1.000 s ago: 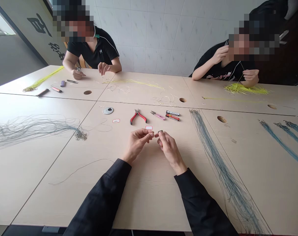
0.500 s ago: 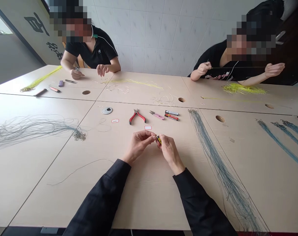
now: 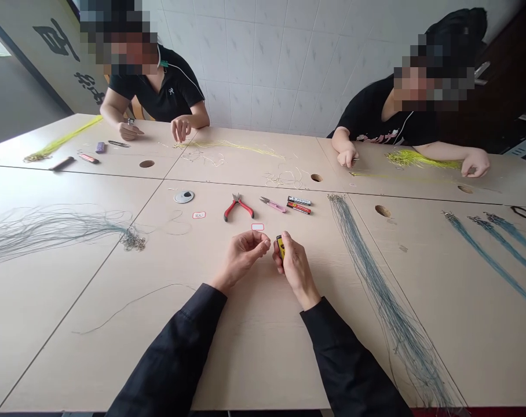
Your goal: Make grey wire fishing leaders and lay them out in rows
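My left hand [image 3: 244,256] is pinched shut in front of me, thumb against forefinger. A thin grey cord [image 3: 132,300] trails across the table to this hand; the bit between the fingertips is too small to see clearly. Wrapped in my right hand [image 3: 295,266] is a yellow-and-black lighter [image 3: 281,248], held upright with the thumb near its top. A small gap separates the two hands. Beyond them lie red-handled pliers [image 3: 236,200], pink thread snips [image 3: 273,204], a white-and-black lighter [image 3: 299,201] and a red-and-black lighter [image 3: 298,209].
Bundles of blue-grey cords [image 3: 376,284] lie to the right, with a loose bundle [image 3: 133,238] at left. A round metal disc [image 3: 182,197] and small red-edged labels [image 3: 257,227] are near the pliers. Two people sit opposite with yellow cords [image 3: 413,157]. The table [image 3: 263,347] has round holes.
My hands have parted slightly, and the lighter now stands more upright, showing more of itself. The person at right has lowered both hands to the table. The view has shifted a little.
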A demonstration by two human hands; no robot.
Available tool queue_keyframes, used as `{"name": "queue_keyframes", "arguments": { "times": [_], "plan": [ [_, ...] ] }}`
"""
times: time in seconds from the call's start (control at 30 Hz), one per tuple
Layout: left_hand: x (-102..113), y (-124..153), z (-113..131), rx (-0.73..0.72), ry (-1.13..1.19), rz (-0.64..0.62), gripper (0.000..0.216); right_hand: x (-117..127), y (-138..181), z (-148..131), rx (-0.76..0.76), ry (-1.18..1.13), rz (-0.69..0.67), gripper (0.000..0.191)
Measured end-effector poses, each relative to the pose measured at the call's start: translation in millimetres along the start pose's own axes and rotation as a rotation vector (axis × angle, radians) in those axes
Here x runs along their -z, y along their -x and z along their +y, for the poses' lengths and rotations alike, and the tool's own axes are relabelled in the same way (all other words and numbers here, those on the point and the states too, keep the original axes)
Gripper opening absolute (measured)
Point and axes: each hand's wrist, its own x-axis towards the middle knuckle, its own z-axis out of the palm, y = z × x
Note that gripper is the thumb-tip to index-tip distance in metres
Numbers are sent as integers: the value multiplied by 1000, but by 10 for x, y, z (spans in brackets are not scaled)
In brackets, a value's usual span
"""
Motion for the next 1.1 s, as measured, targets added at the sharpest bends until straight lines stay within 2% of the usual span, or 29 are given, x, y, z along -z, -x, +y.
{"name": "queue_keyframes", "arguments": {
  "times": [0.43, 0.73, 0.97, 1.1],
  "plan": [
    [3, 6, -6, -13, -1, -27, 24, -4, -25, 65, 82, 44, 7, 53],
    [1, 15, 12, -12, 3, -49, 22, -2, -58, 99, 48, 58, 23, 49],
    [4, 19, 1, -17, -4, -55, 22, -6, -51, 80, 42, 50, 29, 39],
    [-2, 20, 2, -13, 15, -63, 23, -27, -37, 53, 21, 24, 67, 45]
  ]
}}
